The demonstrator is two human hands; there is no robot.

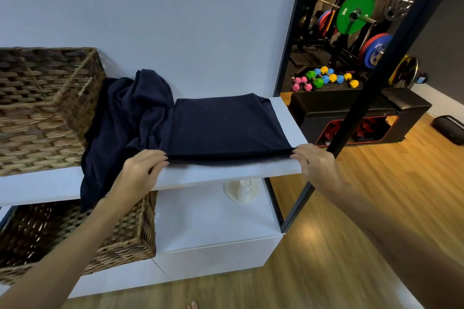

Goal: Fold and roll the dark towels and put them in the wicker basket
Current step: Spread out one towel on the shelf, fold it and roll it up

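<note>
White shelf [226, 173] carries a folded dark towel [226, 125]; left hand [140, 170] and right hand [316, 162] pinch its near corners, fingertips partly hidden beneath.

White shelf board [37, 187]: large woven wicker basket [37, 108] at left; crumpled dark towel heap [125, 118] beside it; flat folded dark towel [226, 125] at right.

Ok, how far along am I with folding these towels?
Early. One dark towel lies folded flat on the shelf, both hands pinching its near corners; rolling is next. A crumpled pile waits beside it. No towels are visible in the top wicker basket.
</note>
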